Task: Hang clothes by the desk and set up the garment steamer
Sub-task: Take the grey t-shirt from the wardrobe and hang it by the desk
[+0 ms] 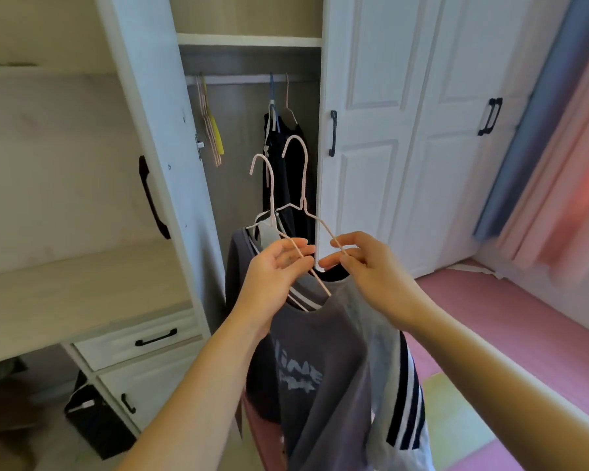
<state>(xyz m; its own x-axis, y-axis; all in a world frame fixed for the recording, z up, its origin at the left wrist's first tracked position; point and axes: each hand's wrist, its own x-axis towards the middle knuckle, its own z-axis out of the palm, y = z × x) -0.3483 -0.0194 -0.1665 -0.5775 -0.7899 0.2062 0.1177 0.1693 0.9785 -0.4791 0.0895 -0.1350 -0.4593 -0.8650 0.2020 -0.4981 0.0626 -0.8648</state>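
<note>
Pink wire hangers: two thin pink wire hangers [288, 212] stand at the middle of the view, hooks up, each carrying a garment.
Front garment: a dark grey T-shirt with pale printed letters [306, 365] hangs on the nearer hanger, at about 6 o'clock from the hands.
Second garment: a light grey top with dark navy stripes on the sleeve [393, 385] hangs just beside it, at about 5 o'clock.
Left hand: the left hand [279, 266] is under the sloping wire of one hanger, palm turned up, fingers loosely curled round the wire; it holds the hanger.
Right hand: the right hand [357, 258] pinches the shoulder wire of the other hanger between thumb and fingertips.
Wardrobe: the open white wardrobe with a grey inside wall [238, 185] is at 12 o'clock; its rail has some bare pink and yellow hangers [211, 130] at 11 o'clock and a black garment [286, 178] behind the held hooks.
Desk: a pale wooden desk top with white drawers and black handles [82, 294] lies at 9 o'clock.
Done: the two garments are on hangers and in the hands, clear of the rail, as it seems.
Left to do: neither garment hangs by the desk yet, so I judge the task is near its beginning.
Steamer: no garment steamer is in view; its setting up is not begun, as far as can be seen.
</note>
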